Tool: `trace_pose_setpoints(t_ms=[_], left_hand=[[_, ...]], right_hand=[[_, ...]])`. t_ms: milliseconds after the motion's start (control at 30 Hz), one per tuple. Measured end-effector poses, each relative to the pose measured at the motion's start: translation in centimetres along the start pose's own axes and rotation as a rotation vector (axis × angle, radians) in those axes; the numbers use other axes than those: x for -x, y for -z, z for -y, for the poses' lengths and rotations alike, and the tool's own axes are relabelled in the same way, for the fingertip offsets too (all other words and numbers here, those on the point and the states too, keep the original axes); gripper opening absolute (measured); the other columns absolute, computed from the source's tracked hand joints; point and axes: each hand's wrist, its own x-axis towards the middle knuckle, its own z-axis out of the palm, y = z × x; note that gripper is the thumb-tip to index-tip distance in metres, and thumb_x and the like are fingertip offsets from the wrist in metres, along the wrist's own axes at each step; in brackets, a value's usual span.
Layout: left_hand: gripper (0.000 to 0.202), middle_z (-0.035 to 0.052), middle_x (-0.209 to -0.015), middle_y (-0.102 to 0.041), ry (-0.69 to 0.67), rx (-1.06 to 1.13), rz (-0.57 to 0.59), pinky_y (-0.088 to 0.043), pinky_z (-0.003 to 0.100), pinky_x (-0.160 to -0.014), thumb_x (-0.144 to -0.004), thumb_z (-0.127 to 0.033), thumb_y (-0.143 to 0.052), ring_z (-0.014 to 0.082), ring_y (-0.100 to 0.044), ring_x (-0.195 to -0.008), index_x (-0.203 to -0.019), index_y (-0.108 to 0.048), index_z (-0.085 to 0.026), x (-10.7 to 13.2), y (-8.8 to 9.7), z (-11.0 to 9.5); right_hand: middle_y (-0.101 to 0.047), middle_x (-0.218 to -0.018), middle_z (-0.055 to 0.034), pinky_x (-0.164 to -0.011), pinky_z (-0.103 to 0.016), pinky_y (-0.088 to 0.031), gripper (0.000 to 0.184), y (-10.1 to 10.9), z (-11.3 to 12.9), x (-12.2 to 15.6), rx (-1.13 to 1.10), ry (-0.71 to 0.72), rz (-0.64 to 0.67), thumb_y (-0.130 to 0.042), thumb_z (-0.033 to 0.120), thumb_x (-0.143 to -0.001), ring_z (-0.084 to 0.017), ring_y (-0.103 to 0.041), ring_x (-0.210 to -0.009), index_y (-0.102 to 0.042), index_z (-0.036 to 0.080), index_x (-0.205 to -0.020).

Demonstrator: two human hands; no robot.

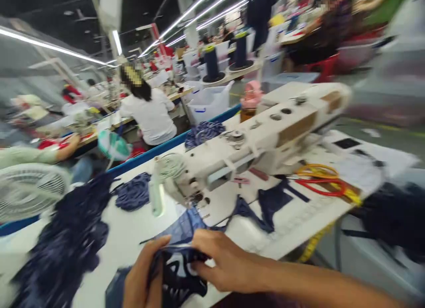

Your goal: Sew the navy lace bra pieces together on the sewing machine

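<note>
My left hand point(141, 277) and my right hand point(222, 261) both grip a small piece of dark navy fabric point(177, 274) at the near edge of the white table point(133, 228). The fingers of each hand are closed on the cloth. Just beyond my hands stands a cream sewing machine point(252, 139), its needle end pointing toward me. A strip of blue fabric point(184, 226) runs from under the machine's head toward my hands. The picture is smeared by motion.
A heap of dark fabric point(66, 246) lies at left beside a white fan point(29, 188). Red and yellow scissors point(320, 179) and more navy pieces point(272, 201) lie right of the machine. Other workers sit at tables behind; white bins point(209, 102) stand beyond.
</note>
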Motion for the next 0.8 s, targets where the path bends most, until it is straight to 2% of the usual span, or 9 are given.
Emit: trace_pose_setpoints(t_ms=[100, 167, 233, 300, 367, 467, 567, 700, 800], left_hand=[[0.012, 0.0021, -0.089, -0.071, -0.147, -0.008, 0.134, -0.055, 0.03, -0.073, -0.092, -0.031, -0.063, 0.0214, -0.068, -0.083, -0.099, -0.073, -0.03, -1.3, -0.3, -2.0], [0.012, 0.0022, -0.084, -0.064, -0.111, -0.018, 0.1, -0.052, 0.028, -0.072, -0.096, -0.026, -0.059, 0.0182, -0.064, -0.08, -0.091, -0.07, -0.025, -2.8, -0.8, -2.1], [0.013, 0.0022, -0.087, -0.063, -0.067, -0.051, 0.086, -0.05, 0.027, -0.076, -0.097, -0.023, -0.058, 0.0175, -0.062, -0.083, -0.088, -0.067, -0.022, -4.3, -1.9, -1.4], [0.011, 0.0025, -0.091, -0.065, -0.06, -0.117, 0.144, -0.049, 0.028, -0.08, -0.097, -0.019, -0.057, 0.0182, -0.063, -0.088, -0.09, -0.066, -0.021, -5.7, -3.5, -0.2], [0.008, 0.003, -0.092, -0.067, -0.054, -0.171, 0.19, -0.049, 0.03, -0.082, -0.095, -0.016, -0.059, 0.0197, -0.063, -0.09, -0.094, -0.066, -0.02, -6.5, -5.5, 1.4], [0.004, 0.003, -0.092, -0.068, -0.033, -0.179, 0.198, -0.048, 0.031, -0.08, -0.093, -0.02, -0.065, 0.0205, -0.064, -0.088, -0.094, -0.068, -0.021, -6.5, -7.8, 3.3], [0.005, 0.0018, -0.091, -0.068, -0.05, -0.113, 0.201, -0.048, 0.028, -0.079, -0.094, -0.025, -0.066, 0.0184, -0.065, -0.086, -0.093, -0.071, -0.022, -5.3, -8.1, 4.0], [0.008, 0.0002, -0.088, -0.07, -0.051, 0.017, 0.239, -0.048, 0.025, -0.078, -0.095, -0.024, -0.064, 0.0163, -0.065, -0.083, -0.092, -0.072, -0.023, -4.6, -7.1, 2.9], [0.008, 0.0, -0.086, -0.071, 0.038, -0.132, 0.324, -0.047, 0.027, -0.076, -0.092, -0.027, -0.067, 0.0182, -0.065, -0.082, -0.087, -0.071, -0.023, -5.7, -7.2, 1.8]], right_hand=[[-0.063, -0.084, -0.0019, -0.071, -0.028, -0.049, 0.015, -0.5, -0.9, 0.8, -0.135, -0.035, 0.0, -0.05, 0.018, -0.093, -0.016, -0.059, -0.079, -0.053, 0.021, -0.079], [-0.058, -0.072, 0.0018, -0.06, -0.024, -0.046, 0.025, -0.4, -1.4, 0.7, -0.251, -0.108, 0.092, -0.046, 0.024, -0.099, -0.014, -0.056, -0.067, -0.047, 0.022, -0.074], [-0.058, -0.069, 0.0022, -0.056, -0.023, -0.046, 0.029, 0.1, -2.2, 0.1, -0.221, -0.051, 0.161, -0.043, 0.026, -0.102, -0.013, -0.056, -0.064, -0.048, 0.022, -0.074], [-0.067, -0.085, -0.0025, -0.069, -0.027, -0.052, 0.025, 0.7, -3.8, -0.6, -0.016, 0.144, 0.121, -0.04, 0.017, -0.101, -0.016, -0.063, -0.079, -0.059, 0.022, -0.086], [-0.07, -0.109, -0.0089, -0.088, -0.035, -0.053, 0.036, 1.1, -5.8, -1.2, 0.274, 0.341, 0.005, -0.037, 0.003, -0.093, -0.02, -0.064, -0.103, -0.064, 0.02, -0.109], [-0.068, -0.122, -0.013, -0.096, -0.041, -0.049, 0.053, 0.8, -8.5, -0.8, 0.603, 0.446, -0.108, -0.037, -0.007, -0.081, -0.024, -0.061, -0.113, -0.063, 0.014, -0.122], [-0.068, -0.123, -0.0117, -0.096, -0.041, -0.045, 0.049, -0.4, -9.3, 0.8, 0.674, 0.436, -0.114, -0.042, -0.005, -0.078, -0.024, -0.059, -0.115, -0.066, 0.014, -0.116], [-0.067, -0.125, -0.0091, -0.1, -0.042, -0.039, 0.031, -1.6, -8.8, 2.6, 0.609, 0.365, -0.11, -0.048, 0.005, -0.085, -0.025, -0.057, -0.116, -0.068, 0.02, -0.104], [-0.068, -0.124, -0.008, -0.102, -0.041, -0.036, 0.024, -1.6, -8.5, 2.7, 0.574, 0.342, -0.113, -0.048, 0.011, -0.09, -0.024, -0.057, -0.115, -0.068, 0.022, -0.098]])
